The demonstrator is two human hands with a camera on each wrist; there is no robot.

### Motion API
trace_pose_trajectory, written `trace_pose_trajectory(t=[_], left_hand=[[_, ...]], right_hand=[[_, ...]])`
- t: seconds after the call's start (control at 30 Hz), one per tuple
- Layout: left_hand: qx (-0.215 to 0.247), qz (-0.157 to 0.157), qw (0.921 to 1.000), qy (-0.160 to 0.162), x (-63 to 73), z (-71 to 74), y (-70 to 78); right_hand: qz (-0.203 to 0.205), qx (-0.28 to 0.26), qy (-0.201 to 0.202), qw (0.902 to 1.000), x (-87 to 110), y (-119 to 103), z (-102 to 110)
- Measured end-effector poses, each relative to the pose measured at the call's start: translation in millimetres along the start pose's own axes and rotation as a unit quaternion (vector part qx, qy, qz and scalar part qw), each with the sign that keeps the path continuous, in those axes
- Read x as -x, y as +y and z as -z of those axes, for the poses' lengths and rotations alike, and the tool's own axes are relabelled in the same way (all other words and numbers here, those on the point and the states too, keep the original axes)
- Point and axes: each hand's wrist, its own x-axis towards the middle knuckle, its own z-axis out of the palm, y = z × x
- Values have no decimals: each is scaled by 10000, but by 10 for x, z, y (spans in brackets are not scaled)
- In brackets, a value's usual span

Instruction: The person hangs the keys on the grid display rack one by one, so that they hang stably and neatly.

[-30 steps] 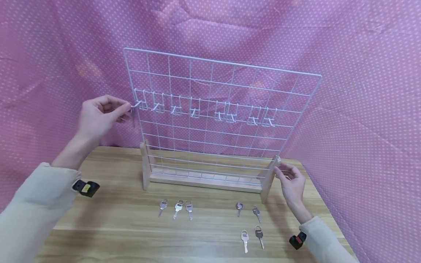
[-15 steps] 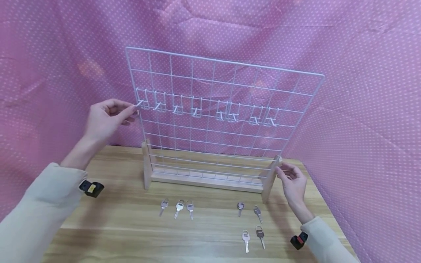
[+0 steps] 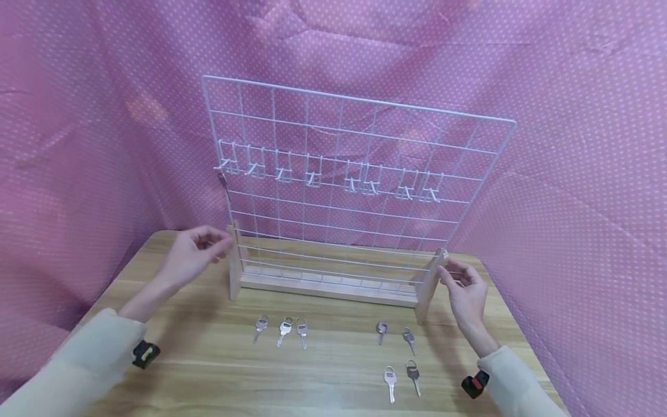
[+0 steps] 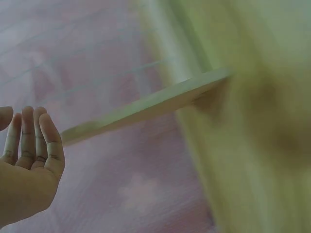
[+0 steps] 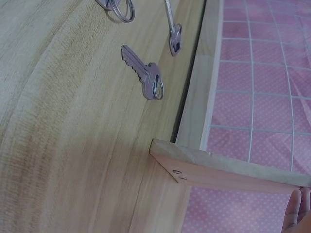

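Observation:
A key (image 3: pixel 224 180) hangs from the leftmost hook (image 3: pixel 225 165) on the white wire grid rack (image 3: pixel 333 205). My left hand (image 3: pixel 200 252) is below that key, beside the wooden left post (image 3: pixel 234 263), holding nothing. In the left wrist view, the fingers of this hand (image 4: pixel 31 165) are loosely bent, and the post (image 4: pixel 150 104) reaches past them. At the other end, my right hand (image 3: pixel 465 292) has its fingertips against the outer side of the right post (image 3: pixel 428 286). Only a few right fingertips (image 5: pixel 294 206) show in the right wrist view.
Several white hooks (image 3: pixel 312 178) line the rack's middle. On the wooden table (image 3: pixel 292 382) in front lie three keys (image 3: pixel 285 331) at left and several more keys (image 3: pixel 390 379) at right, each with a ring. Pink dotted cloth (image 3: pixel 573 202) surrounds the table.
My left hand has let go of the key, which now hangs on the leftmost hook, and has dropped down toward the left post. The right hand stays in place.

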Motion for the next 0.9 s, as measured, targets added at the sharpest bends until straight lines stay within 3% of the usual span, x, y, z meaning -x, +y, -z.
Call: trace_pose_trajectory(t=[0.2,0.37,0.6,0.9], left_hand=[[-331,445,9972,-493,150,-345,-343],[-252,655,9941,-826,260,-616,-540],[-63,1254,9837,-1285,352,-884,-780],[-143,1048,9834,-1472,384,-1064,-878]], right_hand=[[75,22,-71,9999,-3,-8,12],[46,148,-139,9998,-8,3,30],[-31,30,-82,10000,-2,11,42],[65,110,-129,9998,-6,0,28]])
